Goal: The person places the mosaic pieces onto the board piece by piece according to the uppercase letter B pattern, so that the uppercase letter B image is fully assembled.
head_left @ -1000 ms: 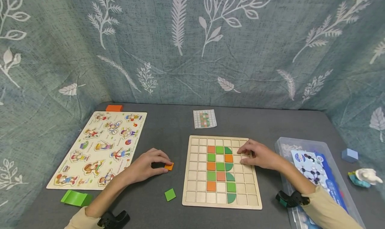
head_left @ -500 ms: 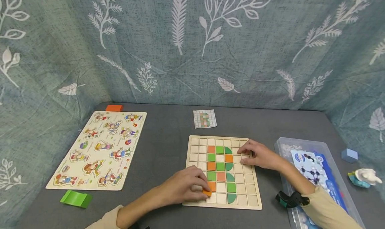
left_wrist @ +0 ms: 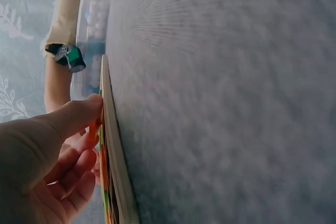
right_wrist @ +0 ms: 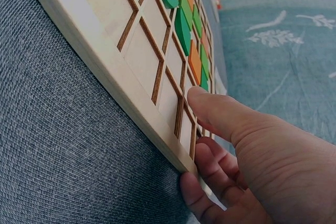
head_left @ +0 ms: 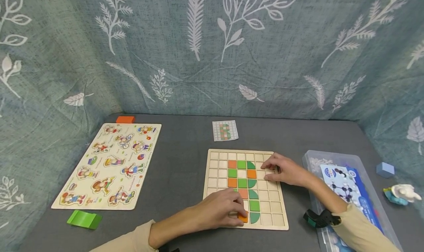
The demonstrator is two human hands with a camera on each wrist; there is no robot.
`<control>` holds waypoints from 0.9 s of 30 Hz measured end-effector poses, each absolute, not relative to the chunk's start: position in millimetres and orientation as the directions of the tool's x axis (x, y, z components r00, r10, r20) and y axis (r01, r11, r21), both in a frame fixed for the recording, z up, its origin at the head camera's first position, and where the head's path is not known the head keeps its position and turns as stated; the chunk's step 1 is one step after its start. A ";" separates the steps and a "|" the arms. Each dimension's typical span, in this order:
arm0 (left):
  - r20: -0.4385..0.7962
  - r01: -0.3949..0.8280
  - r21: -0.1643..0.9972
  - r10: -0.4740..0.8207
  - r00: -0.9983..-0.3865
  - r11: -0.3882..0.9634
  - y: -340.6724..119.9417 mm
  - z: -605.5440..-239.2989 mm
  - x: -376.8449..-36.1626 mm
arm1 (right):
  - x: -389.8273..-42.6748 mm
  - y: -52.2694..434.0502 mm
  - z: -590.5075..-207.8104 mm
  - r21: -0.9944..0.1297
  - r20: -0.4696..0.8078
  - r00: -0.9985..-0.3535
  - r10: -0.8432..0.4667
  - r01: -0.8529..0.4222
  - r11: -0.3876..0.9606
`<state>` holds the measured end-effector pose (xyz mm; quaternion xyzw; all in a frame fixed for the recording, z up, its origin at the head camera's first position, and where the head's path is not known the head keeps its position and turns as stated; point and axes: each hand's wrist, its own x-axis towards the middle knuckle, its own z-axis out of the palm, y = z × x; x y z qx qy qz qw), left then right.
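Orange tile (head_left: 243, 218), a small flat square, sits at the bottom row of the grid board (head_left: 278, 208), pinched under the fingertips of the left hand (head_left: 220, 209). It lies flat, its edges roughly in line with the grid lines, just left of the green quarter-round piece (head_left: 254, 217) in the same row; being square, it has no clear long axis. From the left wrist view the thumb rests against the board's near edge with a sliver of orange showing behind it, and the other fingers curl over the tile.

On the board, orange and green pieces fill a column-shaped pattern in the middle cells, running from the second row down to the bottom. The board lies flat on the grey bench (head_left: 179, 163), its long side running away from the person.

The right hand (head_left: 285, 170) rests on the board's right side near the top, fingers relaxed and lying on the wood, thumb at the edge; it grips nothing. The right wrist view shows the thumb lying over the grid cells and the fingers tucked under the board's rim.

Beyond the board's far edge lies a small pattern card (head_left: 225, 130). To the right stands a clear plastic box (head_left: 309, 160) with a booklet in it, and past it a blue block (head_left: 385, 169) and a white figure (head_left: 403, 193). To the left lies a picture puzzle (head_left: 109, 165), with an orange block (head_left: 125, 119) at its far corner and a green wedge (head_left: 84, 219) at its near corner.
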<state>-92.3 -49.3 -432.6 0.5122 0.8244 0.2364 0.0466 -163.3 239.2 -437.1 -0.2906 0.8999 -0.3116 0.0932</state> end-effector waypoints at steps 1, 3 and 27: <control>0.158 0.825 0.430 0.869 -0.469 0.367 -48.6 -432.5 -92.0 | -163.4 239.2 -436.8 -0.615 0.015 -0.813 -0.581 -0.466 0.636; 0.144 0.828 0.420 0.873 -0.465 0.372 -47.4 -432.0 -91.4 | -163.6 239.4 -436.4 -0.615 0.016 -0.813 -0.582 -0.467 0.635; 0.201 0.663 0.669 0.777 -0.596 0.335 -142.4 -422.8 -103.6 | -163.9 239.8 -436.5 -0.635 -0.006 -0.811 -0.585 -0.448 0.629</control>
